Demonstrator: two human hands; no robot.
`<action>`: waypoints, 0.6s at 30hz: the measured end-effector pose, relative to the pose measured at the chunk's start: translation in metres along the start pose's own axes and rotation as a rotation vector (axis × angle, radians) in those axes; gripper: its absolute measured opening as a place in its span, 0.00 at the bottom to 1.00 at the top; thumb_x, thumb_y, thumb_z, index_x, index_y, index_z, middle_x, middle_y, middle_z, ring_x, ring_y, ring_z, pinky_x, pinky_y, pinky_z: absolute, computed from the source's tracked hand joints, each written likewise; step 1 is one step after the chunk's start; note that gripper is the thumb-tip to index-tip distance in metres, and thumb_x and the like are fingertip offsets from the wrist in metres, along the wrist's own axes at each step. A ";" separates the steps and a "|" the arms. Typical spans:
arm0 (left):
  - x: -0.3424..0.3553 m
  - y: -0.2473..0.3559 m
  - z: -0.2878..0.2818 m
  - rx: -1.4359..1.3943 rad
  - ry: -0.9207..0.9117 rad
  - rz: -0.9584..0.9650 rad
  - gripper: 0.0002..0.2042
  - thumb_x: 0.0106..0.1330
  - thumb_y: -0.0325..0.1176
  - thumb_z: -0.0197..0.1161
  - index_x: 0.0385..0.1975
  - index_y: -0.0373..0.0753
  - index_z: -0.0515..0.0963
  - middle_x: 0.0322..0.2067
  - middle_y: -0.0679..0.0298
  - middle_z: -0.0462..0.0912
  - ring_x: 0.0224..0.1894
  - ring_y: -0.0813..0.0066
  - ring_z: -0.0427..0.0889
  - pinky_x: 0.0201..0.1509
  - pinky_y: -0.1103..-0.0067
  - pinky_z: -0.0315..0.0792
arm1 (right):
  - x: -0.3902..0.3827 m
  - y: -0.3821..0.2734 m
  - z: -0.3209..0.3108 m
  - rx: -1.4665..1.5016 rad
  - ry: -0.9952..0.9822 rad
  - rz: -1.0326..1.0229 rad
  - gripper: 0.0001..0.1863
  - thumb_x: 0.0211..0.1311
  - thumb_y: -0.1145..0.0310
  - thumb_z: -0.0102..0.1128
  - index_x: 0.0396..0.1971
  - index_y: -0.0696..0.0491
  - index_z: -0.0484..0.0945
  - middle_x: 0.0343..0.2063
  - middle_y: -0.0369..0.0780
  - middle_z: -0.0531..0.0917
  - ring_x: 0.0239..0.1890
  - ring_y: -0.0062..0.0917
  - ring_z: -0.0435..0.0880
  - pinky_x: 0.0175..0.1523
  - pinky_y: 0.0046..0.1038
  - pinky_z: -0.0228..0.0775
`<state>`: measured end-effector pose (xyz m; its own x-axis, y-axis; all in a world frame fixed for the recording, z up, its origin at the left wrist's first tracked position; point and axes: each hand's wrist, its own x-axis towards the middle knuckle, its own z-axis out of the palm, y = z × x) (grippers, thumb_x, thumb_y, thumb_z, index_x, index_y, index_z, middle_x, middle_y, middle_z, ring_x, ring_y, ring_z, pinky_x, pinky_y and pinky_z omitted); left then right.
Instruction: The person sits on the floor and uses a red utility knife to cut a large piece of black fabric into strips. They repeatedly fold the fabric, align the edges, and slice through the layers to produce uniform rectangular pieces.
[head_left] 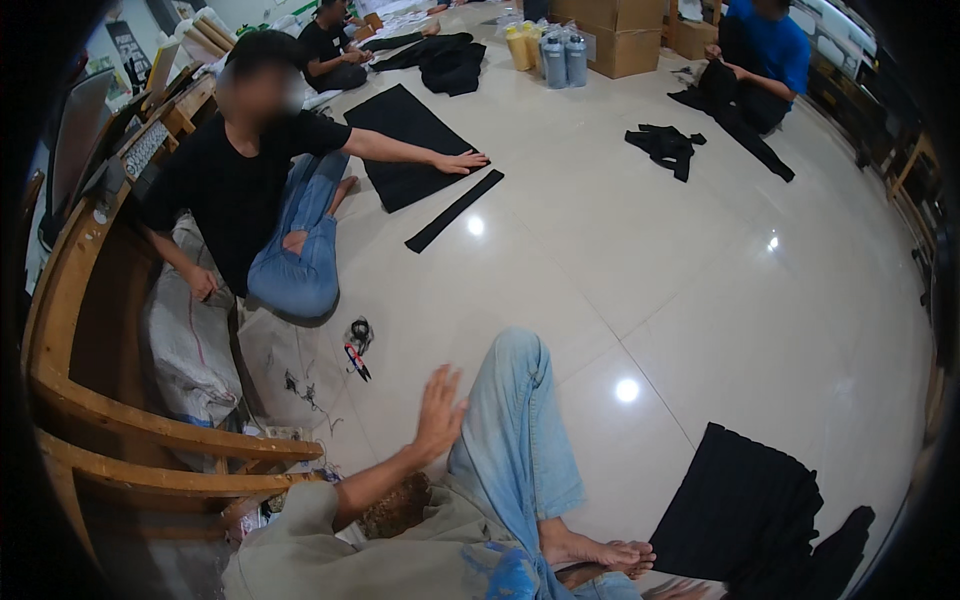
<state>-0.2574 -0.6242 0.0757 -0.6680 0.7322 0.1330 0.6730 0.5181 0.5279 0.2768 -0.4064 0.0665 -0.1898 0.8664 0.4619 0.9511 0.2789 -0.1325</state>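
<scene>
My left hand [438,412] is raised beside my bent, jeans-covered knee [515,400]. Its fingers are stretched out and nothing is in it. On the floor ahead of it lie small thread snips [356,362] with red and blue handles, next to a tangle of dark thread [359,332]. Near my bare foot [590,548], a folded black ribbed cloth [740,500] lies at the lower right. A sliver of skin at the lower edge by this cloth may be my right hand [678,589]; its fingers cannot be made out.
A co-worker in a black shirt sits left, one hand [460,162] on a black fabric panel [405,140] beside a narrow black strip [455,212]. Wooden frames [180,430] and a white sack [190,340] flank my left. Farther off are bottles [563,60], cartons [625,40] and more seated people.
</scene>
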 end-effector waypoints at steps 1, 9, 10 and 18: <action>-0.006 -0.021 -0.004 0.103 0.024 -0.045 0.32 0.73 0.38 0.56 0.74 0.35 0.56 0.75 0.47 0.53 0.77 0.47 0.50 0.77 0.54 0.48 | -0.007 -0.020 0.006 -0.018 -0.032 0.009 0.25 0.75 0.63 0.52 0.61 0.68 0.67 0.63 0.58 0.68 0.66 0.51 0.66 0.70 0.46 0.57; -0.045 -0.088 0.024 0.305 -0.274 0.157 0.33 0.71 0.44 0.53 0.73 0.36 0.58 0.75 0.46 0.53 0.77 0.47 0.50 0.78 0.52 0.45 | -0.042 -0.092 0.054 -0.234 -0.163 0.011 0.29 0.77 0.58 0.45 0.66 0.64 0.58 0.68 0.53 0.60 0.71 0.45 0.57 0.74 0.43 0.48; -0.045 -0.086 0.024 0.259 -0.275 0.151 0.33 0.70 0.42 0.54 0.73 0.35 0.58 0.74 0.45 0.53 0.77 0.46 0.50 0.78 0.51 0.44 | -0.045 -0.095 0.060 -0.264 -0.170 0.013 0.29 0.77 0.57 0.44 0.67 0.63 0.57 0.69 0.53 0.59 0.71 0.45 0.55 0.74 0.43 0.47; -0.045 -0.075 0.011 0.267 -0.274 0.124 0.33 0.67 0.40 0.54 0.73 0.38 0.60 0.75 0.50 0.55 0.77 0.49 0.53 0.78 0.52 0.46 | -0.084 -0.104 0.075 -0.526 -0.226 0.098 0.33 0.78 0.52 0.37 0.72 0.59 0.49 0.74 0.48 0.50 0.76 0.39 0.46 0.78 0.39 0.38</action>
<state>-0.2747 -0.6910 0.0206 -0.4914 0.8685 -0.0653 0.8262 0.4886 0.2803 0.1755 -0.4773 -0.0244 -0.0872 0.9608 0.2632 0.9490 -0.0003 0.3153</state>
